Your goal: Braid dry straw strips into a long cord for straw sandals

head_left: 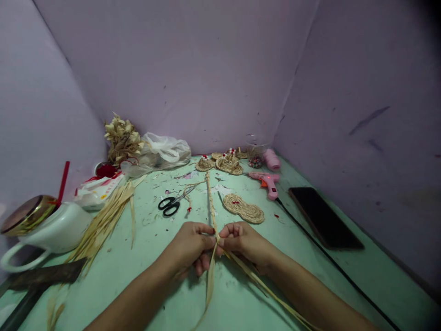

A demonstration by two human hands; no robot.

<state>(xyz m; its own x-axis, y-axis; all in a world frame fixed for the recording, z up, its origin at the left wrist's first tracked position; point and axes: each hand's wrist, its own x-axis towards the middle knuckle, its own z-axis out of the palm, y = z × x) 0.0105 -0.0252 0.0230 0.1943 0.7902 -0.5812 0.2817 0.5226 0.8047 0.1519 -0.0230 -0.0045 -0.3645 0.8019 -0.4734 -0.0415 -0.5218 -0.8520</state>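
A narrow braid of dried, straw-coloured fibre (212, 204) runs from the far middle of the table toward me. My left hand (193, 246) pinches its near end from the left. On the other side my right hand (243, 243) is closed on the same spot, thumb and fingers pressed together. Loose flat strands (211, 280) hang from between the hands toward the near edge, some passing under my right wrist. Just beyond my right hand lies a coiled, sole-shaped braided piece (244, 208) with a small red bit on it. Black-handled scissors (171, 204) rest left of the braid.
A pink glue gun (265, 181) with a black cord and a dark phone (324, 216) lie at the right. Braided pieces with beads (227, 162) and a bead cup (255, 154) stand at the back. Left are fibre strips (106, 216), a white mug (58, 230) and a dark-bladed tool (48, 276).
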